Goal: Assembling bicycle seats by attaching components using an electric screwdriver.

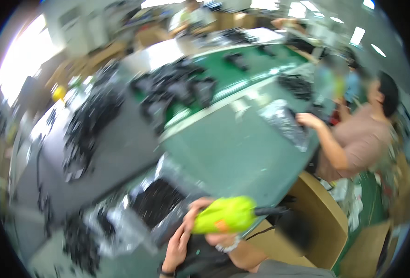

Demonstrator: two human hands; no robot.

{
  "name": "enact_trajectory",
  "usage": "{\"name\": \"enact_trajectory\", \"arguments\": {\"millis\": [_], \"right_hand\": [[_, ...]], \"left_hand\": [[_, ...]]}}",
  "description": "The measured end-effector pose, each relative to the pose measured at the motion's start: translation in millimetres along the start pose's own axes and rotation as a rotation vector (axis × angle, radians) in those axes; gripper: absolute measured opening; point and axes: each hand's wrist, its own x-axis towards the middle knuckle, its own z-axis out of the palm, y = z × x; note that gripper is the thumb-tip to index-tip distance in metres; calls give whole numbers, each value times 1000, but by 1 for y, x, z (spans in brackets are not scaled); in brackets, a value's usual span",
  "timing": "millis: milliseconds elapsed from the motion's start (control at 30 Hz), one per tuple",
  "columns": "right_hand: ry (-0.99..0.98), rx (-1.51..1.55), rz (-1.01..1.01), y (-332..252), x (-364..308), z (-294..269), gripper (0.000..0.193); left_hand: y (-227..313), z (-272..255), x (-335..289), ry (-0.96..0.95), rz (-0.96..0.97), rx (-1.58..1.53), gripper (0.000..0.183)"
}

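Observation:
A bright yellow-green bundle with an orange patch lies across my hands, blurred by motion. It is soft-looking, and a black rod-like end sticks out of it to the right; its exact kind is unclear. My right hand, with a light bracelet at the wrist, grips it from below, partly hidden behind it. At its left end, the fingers of my left hand close against it. Just left of my hands, an opened clear plastic bag lies beside a pile of dark thin pieces.
A cardboard box stands open at my right. Beyond the green table, black bundles lie heaped by a green belt. A person at the right handles a clear bag. More black pieces cover the grey table.

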Motion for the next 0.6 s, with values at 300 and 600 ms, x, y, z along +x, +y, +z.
{"name": "enact_trajectory", "arguments": {"millis": [300, 600], "right_hand": [[87, -258, -102, 21, 7, -4, 112], [33, -242, -11, 17, -6, -4, 112]], "left_hand": [[6, -12, -3, 40, -59, 50, 45], [-3, -5, -7, 60, 2, 57, 45]]}}
